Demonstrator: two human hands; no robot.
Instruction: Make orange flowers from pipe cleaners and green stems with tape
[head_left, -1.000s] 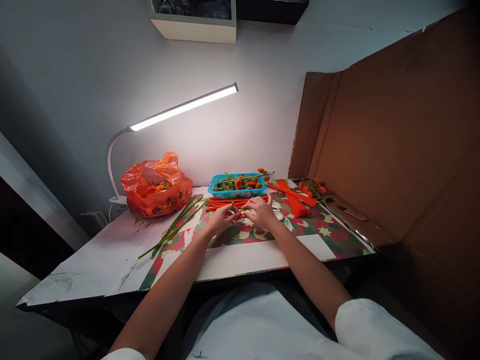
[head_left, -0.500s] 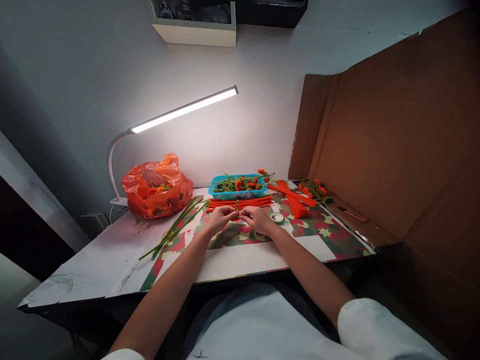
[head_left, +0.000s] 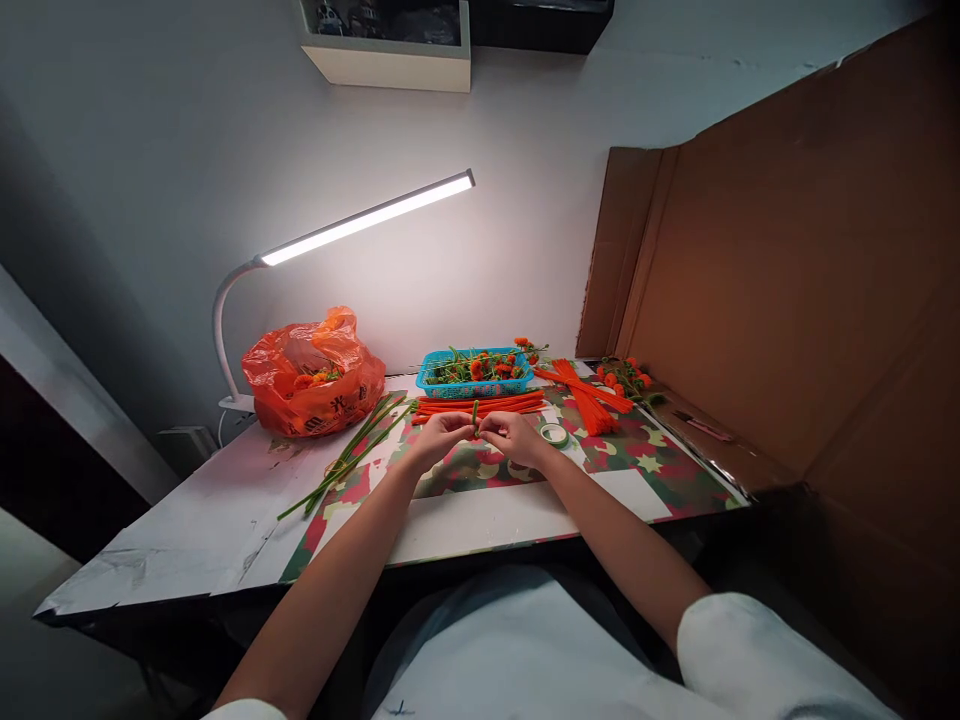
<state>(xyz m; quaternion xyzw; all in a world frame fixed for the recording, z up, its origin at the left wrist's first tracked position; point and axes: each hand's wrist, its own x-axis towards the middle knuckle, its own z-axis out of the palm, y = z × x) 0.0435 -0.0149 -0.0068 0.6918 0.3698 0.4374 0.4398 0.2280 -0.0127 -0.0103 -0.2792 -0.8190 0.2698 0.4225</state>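
My left hand [head_left: 444, 438] and my right hand [head_left: 511, 438] meet over the middle of the table, fingertips pinched round a small green stem piece [head_left: 475, 412] that stands upright between them. Its lower end is hidden by the fingers. Just behind the hands lies a row of orange-red sticks [head_left: 495, 404]. A roll of pale green tape [head_left: 554, 435] rests right beside my right hand. Beyond the sticks is a blue basket [head_left: 472, 390] of orange flowers and green stems.
Long green stems [head_left: 345, 468] lie left of my hands, near a red plastic bag [head_left: 322, 400] with flowers. Crossed orange strips [head_left: 589, 400] and flowers [head_left: 626, 380] are at right, by a cardboard wall [head_left: 780, 270]. A lit lamp [head_left: 371, 218] hangs above.
The green stem piece stands slightly more upright between my fingertips. Both hands have stayed in nearly the same place.
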